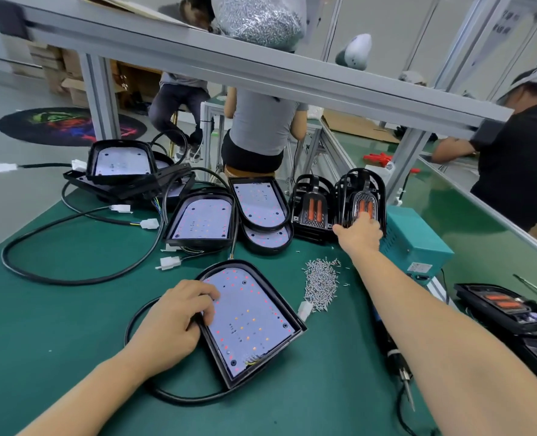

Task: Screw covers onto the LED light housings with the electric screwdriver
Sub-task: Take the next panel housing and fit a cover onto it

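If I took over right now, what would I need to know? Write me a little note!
Left hand holds the open housing at its left edge, steadying it on the green table.
Right hand reaches to the right stack of covers; whether it grips one is unclear.
Electric screwdriver lies on the table, under the right arm.
Screws are piled beside the housing.
Done: nothing on this housing yet.
Left: fetch a cover, set it on, screw it down.

A single wide-angle view from the person's head looks forward and steeply down onto the green surface [72,309], close enough that both forearms enter from the near edge. It faces the far edge, where a metal frame [261,73] crosses the top and lines bend toward the corners.
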Tool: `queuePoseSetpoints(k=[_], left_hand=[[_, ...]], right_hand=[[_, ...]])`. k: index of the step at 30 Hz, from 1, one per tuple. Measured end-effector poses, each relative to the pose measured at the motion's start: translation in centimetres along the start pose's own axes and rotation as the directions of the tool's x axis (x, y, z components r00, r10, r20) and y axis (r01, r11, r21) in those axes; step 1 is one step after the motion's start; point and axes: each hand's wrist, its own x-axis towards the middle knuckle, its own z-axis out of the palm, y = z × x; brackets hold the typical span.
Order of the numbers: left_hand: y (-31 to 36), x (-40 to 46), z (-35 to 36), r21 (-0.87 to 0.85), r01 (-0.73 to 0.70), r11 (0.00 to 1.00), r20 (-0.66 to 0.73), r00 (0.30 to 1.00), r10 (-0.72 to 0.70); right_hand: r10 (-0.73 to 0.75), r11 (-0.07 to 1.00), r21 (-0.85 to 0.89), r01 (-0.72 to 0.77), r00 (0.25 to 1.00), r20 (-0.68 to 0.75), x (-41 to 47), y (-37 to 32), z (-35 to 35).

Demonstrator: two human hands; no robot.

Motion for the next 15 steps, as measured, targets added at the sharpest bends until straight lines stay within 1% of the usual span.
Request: queuePoseSetpoints(k=[5,7,12,15], left_hand=[[0.1,0.2,-0.1,-0.04,0.013,0.999,0.003,1.0,-0.013],[0.3,0.1,-0.2,-0.041,0.027,0.999,0.007,1.0,-0.027],[0.5,0.0,-0.3,-0.056,0.049,0.997,0.008,0.999,-0.049],[0.5,0.0,-0.3,-0.064,0.055,0.996,0.011,0.998,-0.054]], right_hand=[[0.096,0.994,-0.049,-0.098,0.994,-0.047,2.1,0.3,0.5],[0.113,0.993,-0.029,-0.115,0.992,-0.062,2.7,0.1,0.7],[0.118,0.993,0.022,-0.117,0.99,-0.072,3.4,0.2,1.3],[0.098,0.995,0.035,-0.095,0.989,-0.11,3.4,0.4,1.3]])
